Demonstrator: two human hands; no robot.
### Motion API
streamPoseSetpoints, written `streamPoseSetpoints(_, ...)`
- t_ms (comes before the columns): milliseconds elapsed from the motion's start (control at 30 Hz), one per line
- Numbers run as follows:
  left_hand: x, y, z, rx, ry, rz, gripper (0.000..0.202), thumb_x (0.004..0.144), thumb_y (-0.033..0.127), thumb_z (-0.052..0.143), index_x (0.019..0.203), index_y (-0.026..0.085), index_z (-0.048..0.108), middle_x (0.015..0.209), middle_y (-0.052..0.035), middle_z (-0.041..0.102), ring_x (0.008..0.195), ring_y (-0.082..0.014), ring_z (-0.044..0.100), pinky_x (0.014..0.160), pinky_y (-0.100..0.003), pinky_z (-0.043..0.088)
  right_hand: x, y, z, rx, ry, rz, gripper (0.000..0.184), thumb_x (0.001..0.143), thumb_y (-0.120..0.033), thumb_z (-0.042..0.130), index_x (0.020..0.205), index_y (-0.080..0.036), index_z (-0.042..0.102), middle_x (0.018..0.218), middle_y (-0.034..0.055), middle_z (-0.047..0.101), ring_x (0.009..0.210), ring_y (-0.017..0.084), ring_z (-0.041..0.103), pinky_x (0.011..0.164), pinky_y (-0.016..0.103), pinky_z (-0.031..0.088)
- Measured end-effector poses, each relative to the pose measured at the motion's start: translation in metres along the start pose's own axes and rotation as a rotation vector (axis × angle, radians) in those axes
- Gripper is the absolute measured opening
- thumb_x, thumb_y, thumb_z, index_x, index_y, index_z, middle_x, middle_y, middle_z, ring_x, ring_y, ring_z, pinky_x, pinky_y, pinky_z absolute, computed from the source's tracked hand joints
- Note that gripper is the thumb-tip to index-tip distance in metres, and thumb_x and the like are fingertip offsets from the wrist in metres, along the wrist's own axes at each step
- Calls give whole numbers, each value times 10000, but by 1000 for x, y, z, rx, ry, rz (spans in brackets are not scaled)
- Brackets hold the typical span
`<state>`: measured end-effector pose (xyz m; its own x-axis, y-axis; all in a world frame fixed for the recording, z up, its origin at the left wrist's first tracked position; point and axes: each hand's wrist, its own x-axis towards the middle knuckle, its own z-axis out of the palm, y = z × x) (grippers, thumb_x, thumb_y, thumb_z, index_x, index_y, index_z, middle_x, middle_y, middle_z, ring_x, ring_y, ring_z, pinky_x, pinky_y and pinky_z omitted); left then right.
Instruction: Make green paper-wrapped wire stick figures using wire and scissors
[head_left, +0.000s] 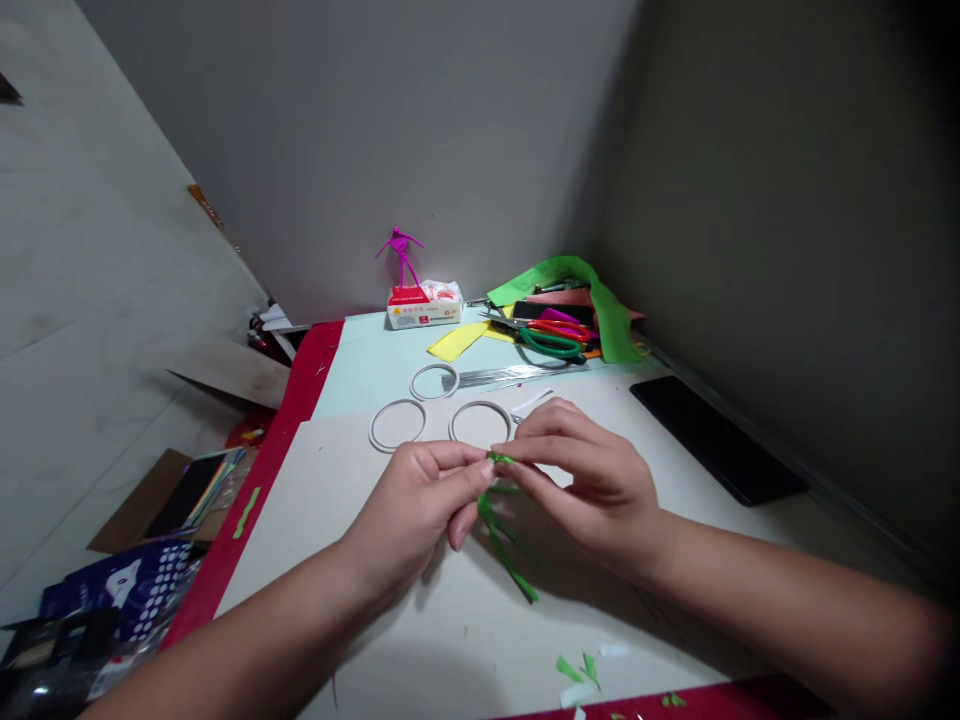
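My left hand (420, 500) and my right hand (592, 475) meet over the white sheet (360, 540), fingertips pinched together on the top of a green paper-wrapped stem (504, 545). The stem hangs down and to the right from the pinch, its lower end near the sheet, with thin green strips sticking out beside it. Both hands are closed on its upper end. Three white tape rings (397, 424) lie just beyond my hands.
A black phone (716, 438) lies at the right. Scissors (551, 340), green and yellow paper and a bundle of wires (502, 375) sit at the back. A tissue pack (424, 308) bears a pink figure. Green scraps (577, 668) lie near the front edge. Clutter fills the floor at left.
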<state>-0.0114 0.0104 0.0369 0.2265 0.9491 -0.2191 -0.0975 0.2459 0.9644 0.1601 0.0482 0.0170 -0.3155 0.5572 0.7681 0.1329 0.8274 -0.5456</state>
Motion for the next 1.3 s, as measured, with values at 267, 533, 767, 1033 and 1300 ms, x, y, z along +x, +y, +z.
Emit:
streamPoseSetpoints(267,4,-3,-4,-71,-7,-42,157,820,220,648,715,123,712,331,73,443,348,-7,288,433,-154,188,-1,13,0,-170,-57,-214,143,799,-110,655,912,-199,652,706,38,610,665,171,541,646,351,410)
streamPoseSetpoints(533,8,0,-11,-109,-136,-96,163,847,224,594,830,118,717,358,44,521,292,-7,176,348,-179,60,3,11,2,128,-62,168,53,812,-152,660,778,-192,662,709,21,612,685,154,557,645,311,439)
streamPoseSetpoints(767,9,4,-9,-172,-168,-164,136,816,219,643,775,100,697,335,56,467,321,-8,228,375,-162,137,5,17,-1,419,-156,438,47,803,-240,703,776,-210,728,716,8,590,713,145,543,681,304,446)
streamPoseSetpoints(1033,9,2,-12,-222,-197,-181,146,812,245,650,769,107,676,331,60,459,310,-10,222,397,-185,161,6,15,-1,385,-156,384,76,818,-222,678,822,-233,753,743,15,577,724,145,546,658,301,451)
streamPoseSetpoints(1300,9,2,-11,-207,-146,-154,124,775,204,684,714,96,687,339,60,450,320,-4,252,367,-156,123,5,4,-1,-33,-15,13,201,799,-127,669,924,-264,746,757,30,553,755,175,522,667,340,452)
